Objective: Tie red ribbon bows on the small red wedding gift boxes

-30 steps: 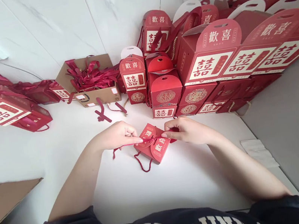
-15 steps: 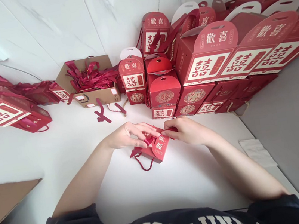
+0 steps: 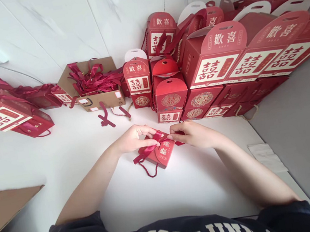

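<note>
A small red gift box [image 3: 161, 156] with a cord handle lies on the white table [image 3: 61, 158] in front of me. A dark red ribbon [image 3: 148, 150] crosses its top and trails off to the left. My left hand [image 3: 131, 138] is closed, pinching a loop of that ribbon over the box. My right hand [image 3: 191, 134] is closed too, pinching the ribbon's other end at the box's right side. Both hands touch the box top.
Stacks of red gift boxes [image 3: 223, 62] fill the back right against the wall. A brown carton of red ribbons [image 3: 94, 84] stands at the back centre, loose ribbons [image 3: 108, 119] before it. More red boxes [image 3: 2, 114] lie left. Cardboard [image 3: 1, 207] sits at the near left.
The ribbon was stretched straight between my hands; now my left hand has moved in over the box and the ribbon is gathered into a loop on the lid.
</note>
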Action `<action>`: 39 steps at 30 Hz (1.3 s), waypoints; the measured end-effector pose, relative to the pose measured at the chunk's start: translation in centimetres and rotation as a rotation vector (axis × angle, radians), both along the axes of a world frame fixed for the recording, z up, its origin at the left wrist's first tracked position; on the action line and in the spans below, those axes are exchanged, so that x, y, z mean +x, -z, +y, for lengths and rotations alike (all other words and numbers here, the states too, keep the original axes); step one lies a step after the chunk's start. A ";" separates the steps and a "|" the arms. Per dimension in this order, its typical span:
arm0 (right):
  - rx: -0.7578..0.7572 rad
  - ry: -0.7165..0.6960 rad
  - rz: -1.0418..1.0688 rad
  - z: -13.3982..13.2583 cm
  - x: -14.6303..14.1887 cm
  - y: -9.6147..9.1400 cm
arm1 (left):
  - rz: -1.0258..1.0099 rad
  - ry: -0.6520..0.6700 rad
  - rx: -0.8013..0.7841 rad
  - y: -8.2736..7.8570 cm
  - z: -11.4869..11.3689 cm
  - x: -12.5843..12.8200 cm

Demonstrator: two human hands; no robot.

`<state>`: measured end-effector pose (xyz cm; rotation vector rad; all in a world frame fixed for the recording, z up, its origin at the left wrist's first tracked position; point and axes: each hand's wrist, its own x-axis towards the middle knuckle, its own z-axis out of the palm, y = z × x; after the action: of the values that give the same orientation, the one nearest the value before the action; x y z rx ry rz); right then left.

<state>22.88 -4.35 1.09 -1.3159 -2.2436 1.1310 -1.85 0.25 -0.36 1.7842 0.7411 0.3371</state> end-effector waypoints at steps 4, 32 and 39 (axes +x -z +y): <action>-0.187 -0.146 0.173 0.3 1.0 -0.8 | 0.034 -0.010 -0.025 0.1 0.1 -0.4; 0.339 0.148 0.234 -0.7 -3.1 1.9 | -0.033 -0.012 -0.040 0.2 -0.4 0.2; 0.264 0.107 0.367 0.0 -3.1 3.1 | -0.046 -0.029 -0.038 -0.3 -0.6 0.2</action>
<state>19.82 -4.34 -1.97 -1.0163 -1.9501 0.9145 -1.70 -0.35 -0.05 1.7259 0.7367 0.3792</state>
